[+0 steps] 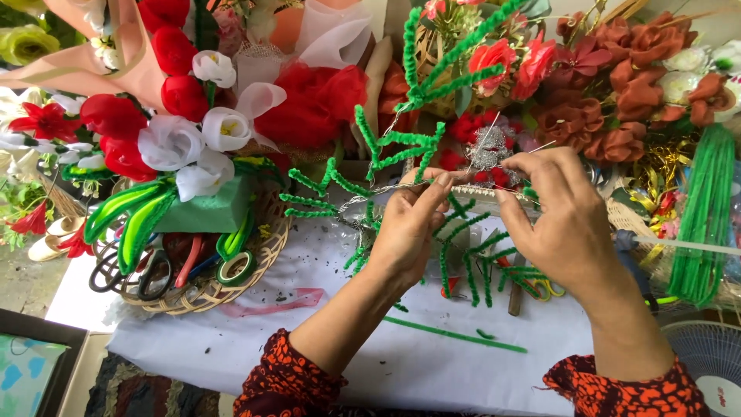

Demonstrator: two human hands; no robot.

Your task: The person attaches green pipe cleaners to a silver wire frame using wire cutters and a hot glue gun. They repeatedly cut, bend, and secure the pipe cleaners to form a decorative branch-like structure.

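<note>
Pinching a thin silver wire between them, both hands are busy on a branch of fuzzy green stems held up over the white-covered table. The left hand has thumb and fingers closed on the wire where the stems join; the right hand is closed on the other end, just beside it, near a silver tinsel bit. It looks like the binding step, fastening stems together, and the next turn seems to call for a taut wire and a steady grip at the joint. More green stems hang below the hands, and a loose one lies on the cloth. To the left sits a woven basket with scissors and a block of green foam; red and white cloth flowers crowd behind. A bundle of green stems hangs at the right, and brown flowers press close to the branch, where they could snag it.
</note>
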